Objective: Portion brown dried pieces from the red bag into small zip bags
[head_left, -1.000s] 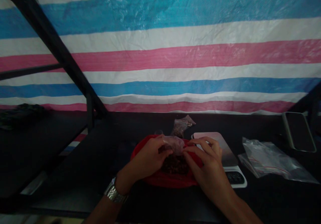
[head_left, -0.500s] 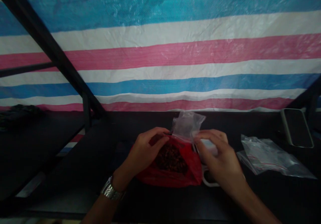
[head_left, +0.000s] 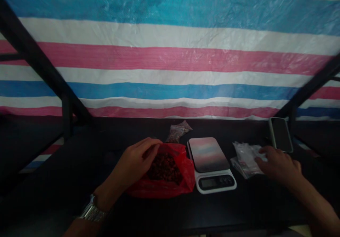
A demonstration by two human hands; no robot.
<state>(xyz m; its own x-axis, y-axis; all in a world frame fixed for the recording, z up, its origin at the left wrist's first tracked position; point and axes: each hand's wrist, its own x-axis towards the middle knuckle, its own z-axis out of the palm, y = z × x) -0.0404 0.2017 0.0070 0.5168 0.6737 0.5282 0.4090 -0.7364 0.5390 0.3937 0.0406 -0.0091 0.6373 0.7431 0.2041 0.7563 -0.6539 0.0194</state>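
Before me I see a tarpaulin sheet striped blue, white and pink [head_left: 170, 58]. To my left a thick black slanted bar [head_left: 45, 66] crosses it; to my right, another dark slanted bar [head_left: 313, 84]. Near that one's foot is a rectangular, dark-screened phone with a pale rim [head_left: 282, 134], on my matte black tabletop [head_left: 164, 215].

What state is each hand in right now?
Left hand: at the red bag; grip can't be told.
Right hand: over the clear bags; grip can't be told.
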